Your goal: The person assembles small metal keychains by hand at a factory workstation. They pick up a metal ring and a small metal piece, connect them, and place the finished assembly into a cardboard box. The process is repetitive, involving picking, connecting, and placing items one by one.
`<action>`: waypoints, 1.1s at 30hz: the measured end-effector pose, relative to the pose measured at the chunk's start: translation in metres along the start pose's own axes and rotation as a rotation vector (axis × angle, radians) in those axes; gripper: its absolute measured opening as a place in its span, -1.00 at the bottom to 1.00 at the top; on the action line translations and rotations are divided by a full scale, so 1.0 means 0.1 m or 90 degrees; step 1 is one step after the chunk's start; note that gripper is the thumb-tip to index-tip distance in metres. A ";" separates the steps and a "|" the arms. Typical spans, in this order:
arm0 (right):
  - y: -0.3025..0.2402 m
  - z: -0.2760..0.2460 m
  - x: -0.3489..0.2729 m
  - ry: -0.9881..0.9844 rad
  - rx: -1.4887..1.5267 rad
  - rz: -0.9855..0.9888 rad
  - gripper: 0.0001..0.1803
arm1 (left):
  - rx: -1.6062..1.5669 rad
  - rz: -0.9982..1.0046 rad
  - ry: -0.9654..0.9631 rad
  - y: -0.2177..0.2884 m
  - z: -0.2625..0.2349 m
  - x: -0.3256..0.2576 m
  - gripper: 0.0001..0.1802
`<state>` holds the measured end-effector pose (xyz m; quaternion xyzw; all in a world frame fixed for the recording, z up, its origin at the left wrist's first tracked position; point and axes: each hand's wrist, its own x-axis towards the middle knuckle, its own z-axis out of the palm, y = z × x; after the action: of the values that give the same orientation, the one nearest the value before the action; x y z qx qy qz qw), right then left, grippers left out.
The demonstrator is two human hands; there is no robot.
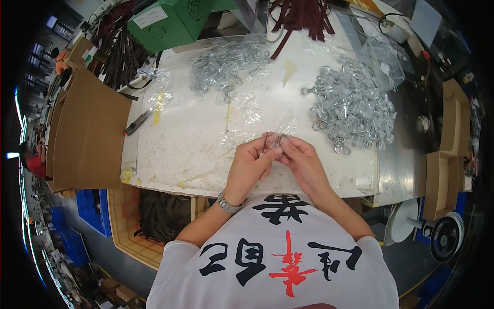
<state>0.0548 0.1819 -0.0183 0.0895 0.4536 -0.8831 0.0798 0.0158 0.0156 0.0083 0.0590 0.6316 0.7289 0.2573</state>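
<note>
Close to the table's front edge my left hand (253, 164) and my right hand (304, 160) meet, fingers pinched together. Between the fingertips is a small clear plastic bag (288, 122), its loose end standing up past them. A bit of a metal ring (281, 138) shows at the fingertips; the rest is covered by my fingers. Right of my hands lies a large heap of metal rings and hooks (355, 105) mixed with clear plastic. Beyond my hands, to the left, is another heap of clear-bagged metal pieces (226, 64). Thin clear bags (249, 107) lie flat in front of me.
A cutter knife (138, 122) lies left, beside a tall cardboard box (92, 134). A green machine (172, 23) stands at the back, with dark red straps (303, 18) to its right. Below the table are a yellow crate (126, 226) of dark straps and a fan (446, 237).
</note>
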 end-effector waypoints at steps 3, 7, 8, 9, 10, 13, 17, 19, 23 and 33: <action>-0.18 0.06 -0.01 -0.007 0.006 -0.002 -0.60 | 0.043 0.010 -0.010 0.11 -0.16 0.01 -0.77; -0.28 -0.08 -0.01 -0.072 -0.022 0.092 -0.61 | 0.074 0.035 -0.005 0.28 -0.33 0.09 -0.78; -0.28 -0.11 -0.01 -0.124 -0.035 0.130 -0.61 | 0.064 0.016 -0.051 0.33 -0.29 0.10 -0.80; -0.28 -0.12 -0.01 -0.181 -0.047 0.173 -0.61 | 0.054 -0.004 -0.090 0.36 -0.27 0.10 -0.81; -0.27 -0.12 -0.01 -0.186 -0.044 0.191 -0.61 | 0.076 0.007 -0.104 0.35 -0.26 0.11 -0.82; -0.25 -0.14 -0.01 -0.195 -0.037 0.236 -0.62 | 0.136 0.046 -0.121 0.14 -0.28 0.18 -0.86; -0.26 -0.16 -0.06 -0.149 -0.074 0.233 -0.63 | 0.220 0.092 -0.042 -0.03 -0.22 0.16 -0.89; -0.26 -0.13 -0.08 -0.125 -0.258 0.140 -0.67 | 0.270 0.113 -0.003 -0.05 -0.19 0.16 -0.89; -0.20 0.03 -0.16 -0.057 -0.667 -0.199 -0.78 | 0.165 0.071 0.020 0.04 -0.06 0.14 -0.89; -0.31 0.03 -0.19 -0.023 -0.651 -0.244 -0.84 | -0.173 0.072 0.037 0.19 -0.33 0.17 -0.76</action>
<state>0.0659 0.1987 0.0123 -0.0604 0.8320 -0.5499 -0.0412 -0.0181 -0.0070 0.0163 0.0378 0.5303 0.8223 0.2031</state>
